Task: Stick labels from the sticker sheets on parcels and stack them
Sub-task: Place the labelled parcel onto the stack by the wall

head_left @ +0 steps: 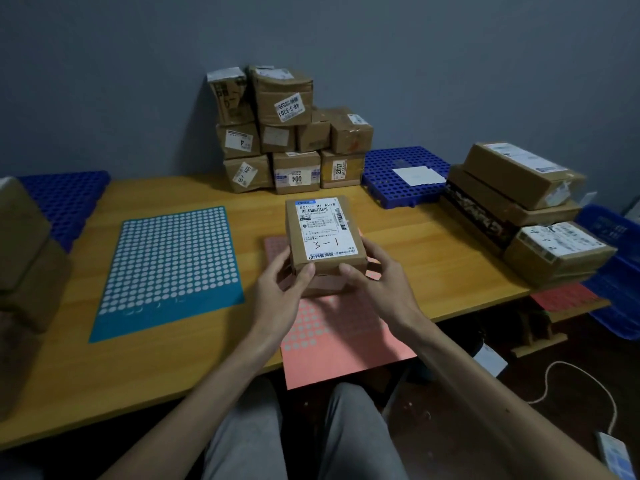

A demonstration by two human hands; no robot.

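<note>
So both hands are on one small parcel (323, 237), held just above the table (173, 368), right over the far end of the pink sheet (332, 334). The left hand (280, 289) grips the near left corner: thumb pressed on the near face, the other fingers curled round the left side. The right hand (377, 282) does the same on the near right corner, with its thumb on the near edge and its fingers wrapped round the right side, where I can't see the tips. The parcel's shipping label faces up, with "3-1" handwritten on it.

The pink sheet hangs off the near table edge a bit, and its near part has no dots. The blue sheet (169, 268) lies flat to the left, well apart from the parcel, with a bare strip at its near end too.

At the back, against the wall, there's a pile (291, 133) of labelled boxes, three high. Right of it is a blue grid (405, 174) with a white paper (419, 175) on top. Further right is a stack (526, 209) of flatter boxes at the table's edge, with a red sheet (568, 296) poking out beside it. More boxes (24, 254) sit blurry at the far left, near another blue grid piece (69, 199). There's a white cable (568, 379) on the floor to the right.
</note>
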